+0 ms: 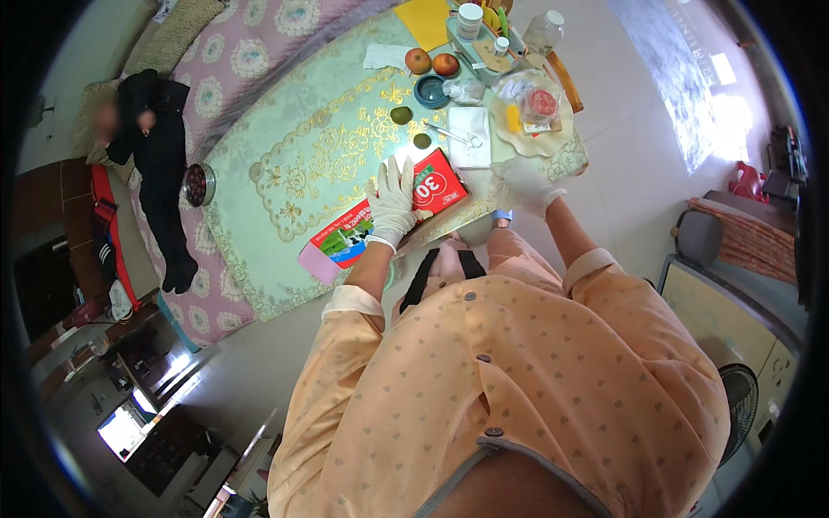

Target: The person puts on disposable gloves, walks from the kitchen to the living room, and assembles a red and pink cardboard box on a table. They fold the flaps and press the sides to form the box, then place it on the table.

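My left hand (393, 203), in a white glove, lies flat with its fingers stretched out on a red carton (440, 183). The carton rests at the table's near edge; it has a green pasture picture, and a pink piece (319, 262) shows at its left end. My right hand (524, 184), also gloved, is over the near right edge of the table, smeared by motion. Its fingers cannot be made out. Just beyond the carton are scissors (458, 135) by a white napkin (469, 147), and two small dark green fruits (401, 115).
A green patterned cloth covers the table (259, 233). At its far right are two apples (432, 63), a dark round dish (431, 91), a tray of bottles (484, 53) and a pale plate (557, 129) with wrapped food. A person (155, 155) in black lies on the sofa, far left.
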The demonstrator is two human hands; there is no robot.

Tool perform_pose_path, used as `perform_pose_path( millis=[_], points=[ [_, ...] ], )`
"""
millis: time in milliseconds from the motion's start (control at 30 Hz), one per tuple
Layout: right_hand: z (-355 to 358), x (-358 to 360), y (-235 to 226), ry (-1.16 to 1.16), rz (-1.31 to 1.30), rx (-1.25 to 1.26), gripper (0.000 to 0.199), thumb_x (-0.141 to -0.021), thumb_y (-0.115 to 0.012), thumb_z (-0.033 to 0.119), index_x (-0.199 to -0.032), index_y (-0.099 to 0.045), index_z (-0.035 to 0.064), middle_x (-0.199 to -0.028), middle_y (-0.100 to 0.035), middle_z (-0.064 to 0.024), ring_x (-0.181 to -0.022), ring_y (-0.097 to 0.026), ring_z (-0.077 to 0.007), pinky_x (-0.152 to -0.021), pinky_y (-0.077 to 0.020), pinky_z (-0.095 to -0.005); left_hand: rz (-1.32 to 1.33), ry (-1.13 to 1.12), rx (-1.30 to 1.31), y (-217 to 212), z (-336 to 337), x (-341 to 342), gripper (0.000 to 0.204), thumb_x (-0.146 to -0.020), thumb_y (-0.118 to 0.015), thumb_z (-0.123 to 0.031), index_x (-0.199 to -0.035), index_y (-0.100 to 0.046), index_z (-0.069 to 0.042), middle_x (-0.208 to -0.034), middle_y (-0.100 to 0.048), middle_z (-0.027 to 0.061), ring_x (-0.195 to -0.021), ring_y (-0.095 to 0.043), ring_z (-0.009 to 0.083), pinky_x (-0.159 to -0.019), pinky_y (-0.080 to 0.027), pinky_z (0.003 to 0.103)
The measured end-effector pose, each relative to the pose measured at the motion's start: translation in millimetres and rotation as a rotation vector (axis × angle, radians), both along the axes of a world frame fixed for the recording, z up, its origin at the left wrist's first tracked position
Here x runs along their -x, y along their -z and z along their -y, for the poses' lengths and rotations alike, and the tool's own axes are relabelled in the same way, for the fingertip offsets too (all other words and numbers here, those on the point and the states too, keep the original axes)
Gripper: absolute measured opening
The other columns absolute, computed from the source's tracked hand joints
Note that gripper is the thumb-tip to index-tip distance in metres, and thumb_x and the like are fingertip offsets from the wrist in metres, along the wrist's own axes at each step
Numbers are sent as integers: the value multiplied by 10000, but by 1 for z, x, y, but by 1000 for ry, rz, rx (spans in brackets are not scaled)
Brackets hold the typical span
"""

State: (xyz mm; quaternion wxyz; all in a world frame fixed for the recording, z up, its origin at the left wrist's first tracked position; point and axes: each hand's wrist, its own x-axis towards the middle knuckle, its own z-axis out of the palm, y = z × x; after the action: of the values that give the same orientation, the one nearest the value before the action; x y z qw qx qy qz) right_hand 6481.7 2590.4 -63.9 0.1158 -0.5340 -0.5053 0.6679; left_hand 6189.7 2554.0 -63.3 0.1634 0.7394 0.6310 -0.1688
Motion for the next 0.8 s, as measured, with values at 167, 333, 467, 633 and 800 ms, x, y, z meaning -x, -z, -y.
perform_pose_path(
  millis=[167, 333, 467, 633, 800],
  points=[
    [0, -8, -50, 393, -505, 379, 488, -1052, -408, 422, -1314, -514, 24, -1025, -700, -171, -890, -695, -214, -779, -569, -313, -40, -37, 20, -7, 0, -4, 1339, -604, -825, -621, -1584, -16, -197, -1631, -107, 158, -1493, -158, 350, -1131, -218, 609],
    [-6, 26, -71, 585, -934, 347, 566, -1069, -347, 418, -1458, -328, 7, -1282, -589, -215, -1170, -612, -253, -976, -527, -351, -52, -69, 66, -18, 4, -8, 1270, -671, -764, -657, -1585, -10, -201, -1633, -100, 164, -1496, -144, 353, -1136, -207, 609],
    [-8, 50, -90, 675, -1082, 252, 623, -1059, -349, 443, -1469, -290, -22, -1471, -403, -223, -1368, -426, -268, -1140, -365, -373, 128, -128, -158, -18, 18, -10, 1123, -752, -722, -629, -1580, -115, -174, -1593, -180, 222, -1473, -192, 372, -1125, -216, 620],
    [-30, 66, -69, 751, -1132, 154, 727, -1026, -411, 503, -1502, -230, -15, -1528, -337, -199, -1428, -334, -280, -1193, -265, -391, 1071, -524, 168, -94, 3, -80, 455, -927, -658, -430, -1059, -669, 5, -958, -684, 137, -895, -644, 200, -807, -513, 361],
    [-42, 73, -77, 813, -1094, 141, 727, -1006, -470, 486, -1531, -213, 52, -1563, -281, -180, -1447, -298, -270, -1169, -291, -476, 1540, -900, 663, -96, 6, -122, 333, -975, -629, -315, -955, -687, 12, -854, -682, 55, -745, -607, 115, -680, -486, 269]
  ],
)
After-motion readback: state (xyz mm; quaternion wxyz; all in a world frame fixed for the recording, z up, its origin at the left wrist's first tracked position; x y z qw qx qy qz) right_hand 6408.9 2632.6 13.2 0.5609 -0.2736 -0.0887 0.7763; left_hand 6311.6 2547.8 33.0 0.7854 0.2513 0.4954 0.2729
